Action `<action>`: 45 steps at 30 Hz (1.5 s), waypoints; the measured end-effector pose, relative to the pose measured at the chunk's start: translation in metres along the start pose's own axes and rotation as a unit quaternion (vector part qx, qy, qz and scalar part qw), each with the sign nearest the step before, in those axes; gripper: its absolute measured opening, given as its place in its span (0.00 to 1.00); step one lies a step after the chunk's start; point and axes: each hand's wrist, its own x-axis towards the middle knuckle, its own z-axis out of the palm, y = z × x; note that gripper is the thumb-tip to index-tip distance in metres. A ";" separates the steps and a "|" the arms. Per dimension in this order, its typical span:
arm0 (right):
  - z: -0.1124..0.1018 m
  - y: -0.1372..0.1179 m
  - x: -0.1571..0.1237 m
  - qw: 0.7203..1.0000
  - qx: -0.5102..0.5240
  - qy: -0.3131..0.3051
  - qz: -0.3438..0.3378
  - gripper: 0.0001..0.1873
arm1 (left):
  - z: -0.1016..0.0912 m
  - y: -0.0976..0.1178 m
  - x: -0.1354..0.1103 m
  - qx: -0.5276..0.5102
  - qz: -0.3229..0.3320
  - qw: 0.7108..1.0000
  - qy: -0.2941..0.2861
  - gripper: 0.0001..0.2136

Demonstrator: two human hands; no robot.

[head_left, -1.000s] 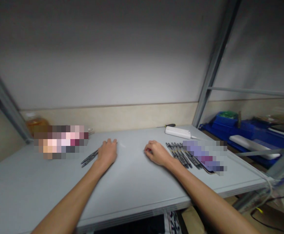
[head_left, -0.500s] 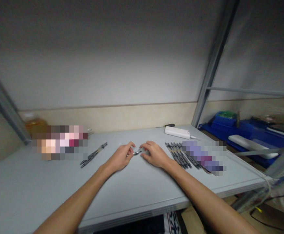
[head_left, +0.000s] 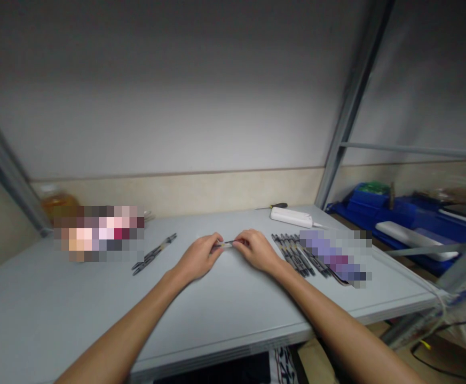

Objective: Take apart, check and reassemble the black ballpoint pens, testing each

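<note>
Between my hands lies a slim pen (head_left: 227, 245), partly whitish and partly dark, held low over the table. The fingertips of my left hand (head_left: 201, 255) are closed on its left end. My right hand (head_left: 258, 250) pinches the right end, and its curled fingers hide that tip. To the left, a pair of dark pens (head_left: 154, 254) lie slantwise, close together. Several similar dark pens (head_left: 292, 255) lie side by side in a row just right of my right hand.
A white power strip (head_left: 291, 217) with a cable rests at the back right, in front of a screwdriver (head_left: 278, 206). Blurred-out items (head_left: 100, 234) stand at the left, and a blurred purple item (head_left: 329, 256) lies beside the pen row. Metal posts (head_left: 342, 117) frame the table (head_left: 224, 314).
My right hand has closed onto the right end of the pen; its fingers were apart from it before. My left hand keeps its grip, nearly in place.
</note>
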 end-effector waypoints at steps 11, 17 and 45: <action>-0.005 -0.007 -0.001 1.000 -0.008 0.004 0.022 0.19 | -0.008 0.004 0.002 0.200 0.052 0.978 0.017 0.13; 0.002 -0.028 -0.003 0.967 -0.225 -0.104 0.057 0.18 | 0.000 0.025 -0.001 0.294 0.072 0.953 -0.009 0.15; -0.002 -0.026 -0.002 0.946 -0.297 -0.103 0.083 0.28 | 0.007 0.019 -0.002 0.187 0.000 0.979 -0.078 0.19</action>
